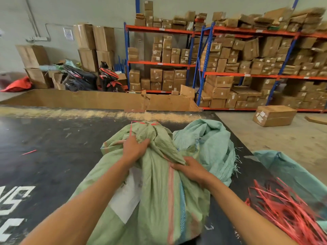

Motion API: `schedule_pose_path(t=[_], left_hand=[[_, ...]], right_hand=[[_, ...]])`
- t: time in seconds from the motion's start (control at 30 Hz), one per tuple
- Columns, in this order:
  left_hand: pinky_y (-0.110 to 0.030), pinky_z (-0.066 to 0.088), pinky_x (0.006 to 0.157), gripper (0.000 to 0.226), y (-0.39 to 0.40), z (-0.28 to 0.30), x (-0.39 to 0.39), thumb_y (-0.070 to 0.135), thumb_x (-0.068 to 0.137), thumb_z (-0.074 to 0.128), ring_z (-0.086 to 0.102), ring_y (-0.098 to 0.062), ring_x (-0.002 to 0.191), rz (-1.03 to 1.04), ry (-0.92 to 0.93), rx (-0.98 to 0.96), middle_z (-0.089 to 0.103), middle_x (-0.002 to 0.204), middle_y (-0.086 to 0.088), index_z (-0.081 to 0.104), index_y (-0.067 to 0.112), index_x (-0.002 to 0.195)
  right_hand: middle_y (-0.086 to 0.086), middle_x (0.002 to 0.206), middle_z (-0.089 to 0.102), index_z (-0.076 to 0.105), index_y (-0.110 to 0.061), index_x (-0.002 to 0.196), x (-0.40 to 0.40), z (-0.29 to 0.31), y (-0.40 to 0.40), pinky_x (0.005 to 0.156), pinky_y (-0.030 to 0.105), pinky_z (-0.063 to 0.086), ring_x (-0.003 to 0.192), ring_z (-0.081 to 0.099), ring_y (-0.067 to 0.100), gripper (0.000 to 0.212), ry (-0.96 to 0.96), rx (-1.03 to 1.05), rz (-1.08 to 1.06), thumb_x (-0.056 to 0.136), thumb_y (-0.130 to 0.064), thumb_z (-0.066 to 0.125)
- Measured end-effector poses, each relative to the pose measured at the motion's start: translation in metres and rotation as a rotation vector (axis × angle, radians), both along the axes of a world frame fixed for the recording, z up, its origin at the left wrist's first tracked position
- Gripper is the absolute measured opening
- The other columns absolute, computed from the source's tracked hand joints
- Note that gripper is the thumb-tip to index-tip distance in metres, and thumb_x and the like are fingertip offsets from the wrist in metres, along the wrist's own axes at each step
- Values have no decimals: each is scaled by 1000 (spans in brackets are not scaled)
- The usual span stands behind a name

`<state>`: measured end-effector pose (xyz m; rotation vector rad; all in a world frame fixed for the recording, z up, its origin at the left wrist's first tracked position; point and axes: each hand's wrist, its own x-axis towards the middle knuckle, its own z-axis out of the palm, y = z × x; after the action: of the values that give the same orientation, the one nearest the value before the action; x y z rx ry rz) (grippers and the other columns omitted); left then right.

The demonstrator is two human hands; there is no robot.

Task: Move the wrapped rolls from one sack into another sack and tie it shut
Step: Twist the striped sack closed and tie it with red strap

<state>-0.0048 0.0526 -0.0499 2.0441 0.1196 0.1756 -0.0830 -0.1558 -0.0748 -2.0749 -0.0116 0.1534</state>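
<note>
The bulging green woven sack (155,200) lay on the black table (53,147); the left hand (135,147) and right hand (190,167) clutched its gathered neck; rolls seemed transferred, tying unfinished; the limp teal sack (212,144) lay beside it.

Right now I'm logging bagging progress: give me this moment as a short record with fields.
surface: dark table
main sack: green sack, full, mouth bunched
left hand: gripping gathered neck
right hand: clutching fabric lower down
second sack: pale teal sack, crumpled beside it
ties: red straps, loose at right
tied: not yet visible
</note>
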Motion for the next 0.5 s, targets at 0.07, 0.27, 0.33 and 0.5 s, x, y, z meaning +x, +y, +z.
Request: schedule_pose_path(t=[0.07, 0.27, 0.33, 0.5], left_hand=[[-40, 49, 97, 41, 13, 24, 2, 36, 77, 66, 64, -28, 106, 14, -57, -112, 71, 103, -2, 67, 11, 110], [-46, 56, 91, 38, 37, 97, 18, 27, 70, 68, 68, -18, 89, 13, -299, -281, 73, 100, -2, 71, 14, 105], [-39, 54, 94, 23, 36, 108, 19, 17, 82, 67, 66, -17, 95, 12, -372, -242, 71, 102, 1, 67, 14, 105], [-12, 45, 79, 24, 39, 119, 33, 8, 89, 64, 62, 3, 87, -24, -548, -159, 66, 94, 19, 62, 24, 106]], right_hand=[[-16, 101, 70, 70, -26, 110, 9, 15, 12, 74, 12, 48, 94, 64, 1, 17, -98, 131, -6, 94, -27, 65], [-12, 99, 72, 70, -24, 108, 44, 44, 62, 76, 17, 53, 92, 68, 0, 15, -354, 464, -90, 96, -19, 64], [-5, 100, 73, 70, -22, 105, 58, 41, 75, 82, 29, 54, 97, 68, 11, 14, -393, 513, -186, 95, -15, 63], [-5, 99, 68, 67, -12, 114, 88, 35, 105, 85, 26, 49, 93, 63, 8, 19, -413, 612, -349, 98, -12, 58]])
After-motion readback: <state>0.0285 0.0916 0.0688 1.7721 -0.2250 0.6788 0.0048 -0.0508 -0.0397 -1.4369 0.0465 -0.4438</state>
